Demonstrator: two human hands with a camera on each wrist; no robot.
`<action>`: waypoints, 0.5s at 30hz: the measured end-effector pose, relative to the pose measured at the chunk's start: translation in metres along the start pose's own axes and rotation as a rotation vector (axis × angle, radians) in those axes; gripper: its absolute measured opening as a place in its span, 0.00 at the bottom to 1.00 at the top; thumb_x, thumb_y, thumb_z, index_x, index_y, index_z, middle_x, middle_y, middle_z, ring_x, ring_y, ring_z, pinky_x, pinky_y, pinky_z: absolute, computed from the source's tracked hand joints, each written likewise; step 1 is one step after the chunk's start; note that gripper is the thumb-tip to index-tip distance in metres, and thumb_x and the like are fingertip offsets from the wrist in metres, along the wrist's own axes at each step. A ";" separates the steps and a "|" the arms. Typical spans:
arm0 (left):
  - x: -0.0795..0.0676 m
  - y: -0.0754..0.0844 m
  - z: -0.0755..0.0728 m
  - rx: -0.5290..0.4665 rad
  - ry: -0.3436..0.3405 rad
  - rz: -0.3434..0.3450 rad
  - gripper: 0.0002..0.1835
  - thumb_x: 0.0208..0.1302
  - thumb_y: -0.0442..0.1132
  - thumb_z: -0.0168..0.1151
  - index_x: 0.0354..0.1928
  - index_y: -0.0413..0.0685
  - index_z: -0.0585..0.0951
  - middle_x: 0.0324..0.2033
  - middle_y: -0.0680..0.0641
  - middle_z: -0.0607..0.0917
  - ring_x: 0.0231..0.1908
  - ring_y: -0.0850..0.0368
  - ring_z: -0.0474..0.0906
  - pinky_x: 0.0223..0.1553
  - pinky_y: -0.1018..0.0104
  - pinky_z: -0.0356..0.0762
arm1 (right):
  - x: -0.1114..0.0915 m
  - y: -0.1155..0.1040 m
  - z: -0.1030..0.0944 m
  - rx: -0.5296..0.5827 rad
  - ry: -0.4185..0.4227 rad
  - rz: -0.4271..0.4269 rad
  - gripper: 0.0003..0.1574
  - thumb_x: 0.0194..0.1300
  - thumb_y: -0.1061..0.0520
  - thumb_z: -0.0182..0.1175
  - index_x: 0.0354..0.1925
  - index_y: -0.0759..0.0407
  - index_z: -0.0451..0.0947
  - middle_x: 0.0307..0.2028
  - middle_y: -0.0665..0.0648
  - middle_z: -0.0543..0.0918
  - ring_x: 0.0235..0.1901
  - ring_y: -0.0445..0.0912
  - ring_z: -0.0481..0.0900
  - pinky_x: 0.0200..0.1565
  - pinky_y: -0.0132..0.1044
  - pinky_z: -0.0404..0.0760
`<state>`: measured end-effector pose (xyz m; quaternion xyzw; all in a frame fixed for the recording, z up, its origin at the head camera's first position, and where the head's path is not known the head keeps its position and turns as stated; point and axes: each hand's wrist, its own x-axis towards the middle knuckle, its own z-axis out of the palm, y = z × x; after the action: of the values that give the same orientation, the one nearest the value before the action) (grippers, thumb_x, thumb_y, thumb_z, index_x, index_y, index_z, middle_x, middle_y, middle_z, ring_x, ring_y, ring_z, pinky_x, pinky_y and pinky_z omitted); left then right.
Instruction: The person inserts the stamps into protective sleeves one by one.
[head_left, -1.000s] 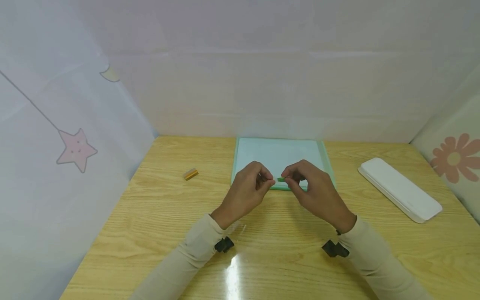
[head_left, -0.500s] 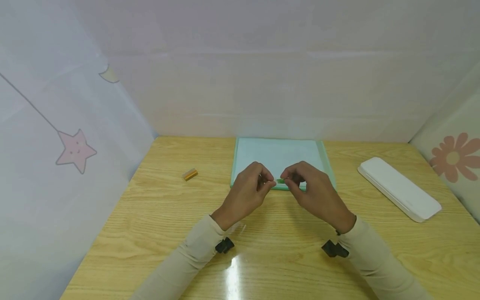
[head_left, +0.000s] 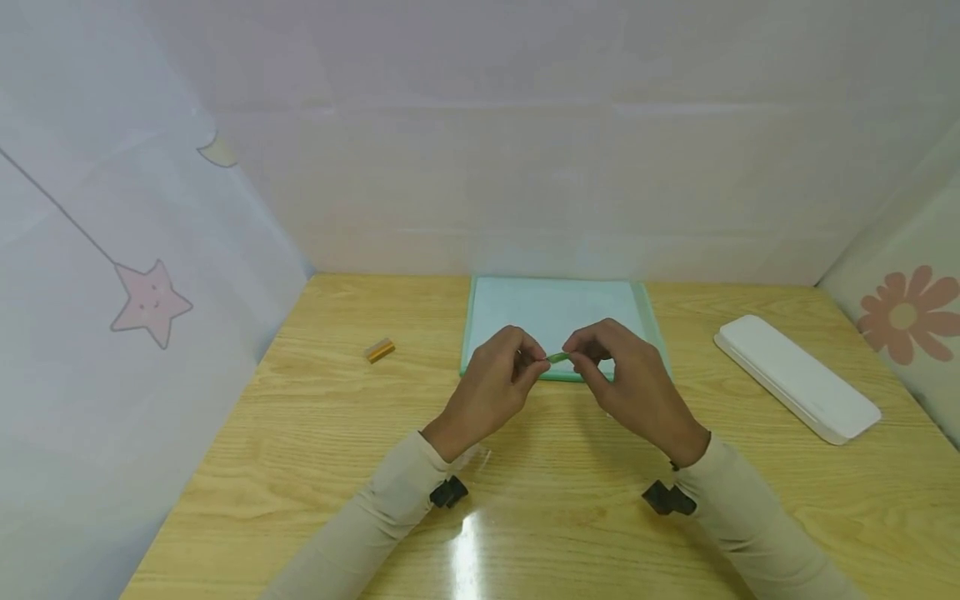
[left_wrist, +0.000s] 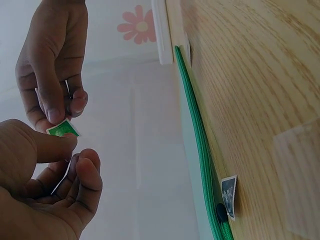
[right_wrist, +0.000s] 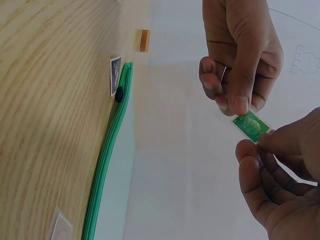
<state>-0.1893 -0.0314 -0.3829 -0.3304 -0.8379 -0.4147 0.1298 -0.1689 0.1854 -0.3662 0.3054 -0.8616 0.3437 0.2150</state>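
Observation:
A small green postage stamp [right_wrist: 251, 126] with a white border and a globe design is held up between both hands. My left hand [head_left: 495, 379] pinches one end of it with thumb and fingertips. At the other end, the thumb and fingertips of my right hand [head_left: 630, 379] pinch it too. The left wrist view shows the stamp partly covered by the thumb. Beneath the hands lies a zip pouch [head_left: 555, 317] with a green zip [left_wrist: 197, 125]. A dark-pictured stamp [left_wrist: 229, 195] leans by the zip's end, and a pale stamp [right_wrist: 61, 227] is farther along the table.
To the left on the wooden table [head_left: 315, 433] sits a small orange and brown block [head_left: 380, 350]. A long white case [head_left: 798, 379] lies at the right. Near my left wrist is a clear plastic piece [head_left: 476, 461]. A fabric backdrop [head_left: 465, 167] rises behind the table.
The green stamp has turned to a tilt, and it now spans between the fingertips of both hands, where a second ago it showed mainly at the right fingertips. Arms stay nearly still.

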 end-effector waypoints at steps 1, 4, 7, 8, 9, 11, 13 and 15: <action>0.000 0.000 0.000 -0.003 -0.001 -0.001 0.06 0.70 0.36 0.65 0.43 0.45 0.77 0.36 0.52 0.78 0.30 0.64 0.75 0.31 0.72 0.77 | 0.000 0.000 0.001 0.001 -0.004 -0.004 0.13 0.67 0.66 0.65 0.49 0.55 0.78 0.43 0.47 0.79 0.39 0.36 0.80 0.40 0.38 0.83; 0.000 0.000 0.000 -0.011 -0.008 -0.003 0.07 0.70 0.37 0.65 0.43 0.45 0.77 0.36 0.53 0.78 0.31 0.65 0.76 0.32 0.72 0.77 | 0.000 0.002 0.002 0.007 -0.010 -0.027 0.13 0.68 0.65 0.65 0.50 0.54 0.79 0.43 0.46 0.80 0.39 0.36 0.79 0.39 0.35 0.81; 0.001 -0.001 0.000 -0.014 -0.009 -0.001 0.06 0.70 0.37 0.64 0.43 0.45 0.77 0.36 0.52 0.78 0.31 0.65 0.76 0.33 0.73 0.77 | 0.000 0.004 0.003 0.007 0.011 -0.046 0.14 0.69 0.66 0.64 0.50 0.53 0.80 0.43 0.46 0.80 0.36 0.36 0.78 0.35 0.32 0.77; 0.001 -0.001 0.000 -0.017 -0.008 0.000 0.07 0.70 0.37 0.64 0.43 0.45 0.77 0.36 0.52 0.78 0.31 0.65 0.76 0.33 0.72 0.77 | 0.000 0.004 0.003 0.005 0.021 -0.049 0.14 0.69 0.66 0.64 0.50 0.53 0.81 0.43 0.46 0.80 0.35 0.35 0.78 0.33 0.31 0.76; 0.001 -0.001 0.000 -0.019 -0.006 0.000 0.06 0.70 0.37 0.64 0.43 0.45 0.77 0.36 0.52 0.78 0.31 0.64 0.76 0.33 0.72 0.78 | 0.000 0.004 0.003 0.002 0.029 -0.052 0.14 0.68 0.66 0.64 0.50 0.53 0.81 0.43 0.46 0.81 0.34 0.35 0.77 0.33 0.31 0.75; 0.000 -0.002 0.001 -0.028 -0.006 -0.002 0.06 0.70 0.36 0.64 0.43 0.45 0.77 0.36 0.52 0.78 0.31 0.64 0.76 0.33 0.72 0.78 | 0.000 0.005 0.003 -0.004 0.027 -0.054 0.13 0.69 0.66 0.63 0.49 0.52 0.82 0.44 0.47 0.81 0.34 0.35 0.77 0.32 0.30 0.74; 0.000 -0.002 0.002 -0.035 -0.010 -0.007 0.06 0.70 0.36 0.64 0.43 0.44 0.77 0.36 0.52 0.78 0.31 0.64 0.77 0.33 0.72 0.78 | 0.000 0.005 0.004 -0.006 0.012 -0.054 0.12 0.69 0.65 0.63 0.48 0.52 0.82 0.45 0.47 0.80 0.34 0.36 0.76 0.33 0.31 0.75; -0.001 -0.002 0.003 -0.035 -0.015 -0.013 0.06 0.70 0.36 0.64 0.43 0.44 0.77 0.35 0.52 0.78 0.31 0.64 0.77 0.33 0.72 0.78 | -0.001 0.006 0.004 -0.007 -0.006 -0.057 0.12 0.70 0.65 0.63 0.48 0.52 0.83 0.45 0.47 0.80 0.34 0.36 0.76 0.34 0.32 0.76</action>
<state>-0.1901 -0.0304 -0.3862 -0.3302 -0.8336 -0.4277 0.1148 -0.1728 0.1858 -0.3722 0.3300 -0.8544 0.3337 0.2231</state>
